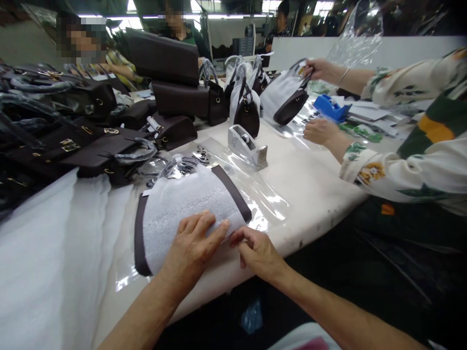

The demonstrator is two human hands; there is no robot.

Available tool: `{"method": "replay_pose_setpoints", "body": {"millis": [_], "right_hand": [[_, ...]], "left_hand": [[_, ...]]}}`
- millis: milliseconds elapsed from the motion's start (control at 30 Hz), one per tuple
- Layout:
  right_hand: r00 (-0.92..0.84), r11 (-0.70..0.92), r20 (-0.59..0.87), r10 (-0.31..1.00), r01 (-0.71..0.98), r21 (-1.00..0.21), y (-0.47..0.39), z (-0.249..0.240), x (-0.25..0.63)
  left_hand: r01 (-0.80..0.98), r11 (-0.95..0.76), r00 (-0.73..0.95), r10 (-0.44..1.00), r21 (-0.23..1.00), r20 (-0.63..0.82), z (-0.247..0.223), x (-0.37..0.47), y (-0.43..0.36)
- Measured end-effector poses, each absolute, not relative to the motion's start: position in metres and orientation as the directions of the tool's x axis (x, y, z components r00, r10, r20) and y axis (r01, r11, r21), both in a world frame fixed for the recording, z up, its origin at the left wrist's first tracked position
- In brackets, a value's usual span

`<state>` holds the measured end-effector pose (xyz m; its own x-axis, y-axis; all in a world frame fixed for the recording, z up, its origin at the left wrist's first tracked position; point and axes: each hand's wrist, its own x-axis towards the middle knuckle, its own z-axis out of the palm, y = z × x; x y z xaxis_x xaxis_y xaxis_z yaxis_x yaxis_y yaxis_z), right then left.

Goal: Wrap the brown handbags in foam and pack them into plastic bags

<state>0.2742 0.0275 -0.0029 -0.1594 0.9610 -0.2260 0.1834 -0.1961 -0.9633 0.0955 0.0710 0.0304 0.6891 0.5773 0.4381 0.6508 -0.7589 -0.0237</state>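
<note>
A dark brown handbag (233, 194) lies on its side in front of me, its middle covered by a white foam sheet (186, 199). Brown strips of the bag show at both ends, and its plastic-wrapped handles (180, 166) point away from me. My left hand (197, 243) rests on the foam with its fingers stretched out. At the bag's near right edge, my right hand (257, 248) has its fingers curled in a pinch; what is between them is too small to make out. Clear plastic (270, 199) lies partly under the bag.
A tape dispenser (243, 143) stands beyond the bag. Brown handbags (178, 99) are piled at the back and left. White foam sheets (44, 262) cover the table's left side. At right, a co-worker's hand (315, 70) holds a foam-wrapped bag (282, 92) near a blue object (332, 108).
</note>
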Motion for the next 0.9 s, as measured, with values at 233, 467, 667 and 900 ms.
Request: {"method": "replay_pose_setpoints", "body": {"millis": [233, 467, 667, 900], "right_hand": [[-0.223, -0.042, -0.126, 0.967, 0.347, -0.937, 0.033, -0.008, 0.273], [-0.211, -0.084, -0.199, 0.957, 0.454, -0.887, 0.041, -0.006, 0.27], [-0.258, -0.161, -0.29, 0.922, 0.427, -0.89, 0.044, -0.012, 0.265], [-0.416, -0.069, -0.28, 0.866, 0.454, -0.888, 0.051, 0.035, 0.293]], "left_hand": [[0.647, -0.76, 0.697, 0.558, -0.059, 0.45, 0.032, 0.096, 0.071], [0.645, -0.761, 0.7, 0.553, -0.068, 0.451, 0.031, 0.096, 0.071], [0.657, -0.748, 0.694, 0.554, -0.091, 0.46, 0.034, 0.097, 0.068], [0.681, -0.727, 0.664, 0.565, -0.085, 0.49, 0.032, 0.096, 0.062]]}}
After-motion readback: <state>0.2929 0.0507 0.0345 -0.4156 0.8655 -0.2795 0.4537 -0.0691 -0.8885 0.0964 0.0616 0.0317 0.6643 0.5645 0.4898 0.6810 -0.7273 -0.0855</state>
